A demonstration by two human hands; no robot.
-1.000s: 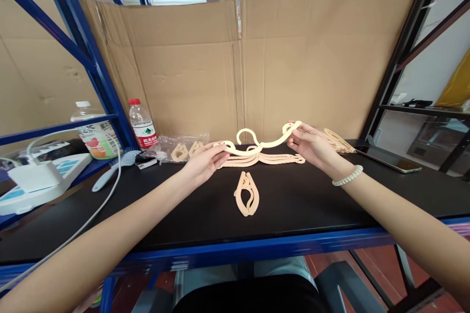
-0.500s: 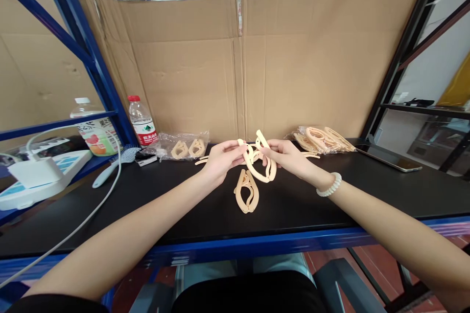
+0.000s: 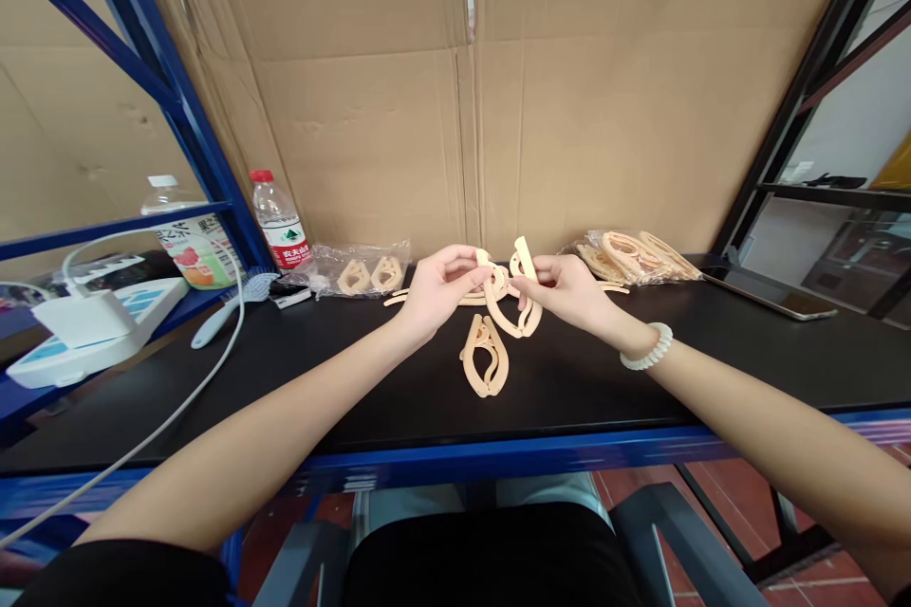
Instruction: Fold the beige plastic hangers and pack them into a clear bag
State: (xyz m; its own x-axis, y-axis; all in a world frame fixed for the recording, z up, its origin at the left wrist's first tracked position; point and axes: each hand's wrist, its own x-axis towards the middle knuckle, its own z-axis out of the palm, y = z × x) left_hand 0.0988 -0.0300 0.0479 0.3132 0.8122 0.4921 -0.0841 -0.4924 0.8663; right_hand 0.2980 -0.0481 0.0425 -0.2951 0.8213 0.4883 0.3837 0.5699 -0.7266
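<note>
The left hand (image 3: pixel 442 296) is narrowed in a pinch, thumb and fingers closed on one arm of a cream hanger (image 3: pixel 519 329). The right hand (image 3: pixel 575 292) (a white bracelet (image 3: pixel 646 348) circles its wrist) grips the opposite arm in the same way. Both hands sit near each other, one on either side of the hanger, which is supported above the table (image 3: pixel 604 389) with its two arms pointing up and meeting at the bottom. The hook area is partly covered by the fingers.

A second hanger (image 3: pixel 469 367), folded, lies flat on the table, just below the held one in the view. Behind the hands, the tips of spread hangers (image 3: pixel 613 287) project to both sides; their count cannot be determined.

To the left at the rear, a clear bag (image 3: pixel 324 264) contains two folded hangers. To the right at the rear, another bag (image 3: pixel 637 256) contains several more, beside a phone (image 3: pixel 769 292).
</note>
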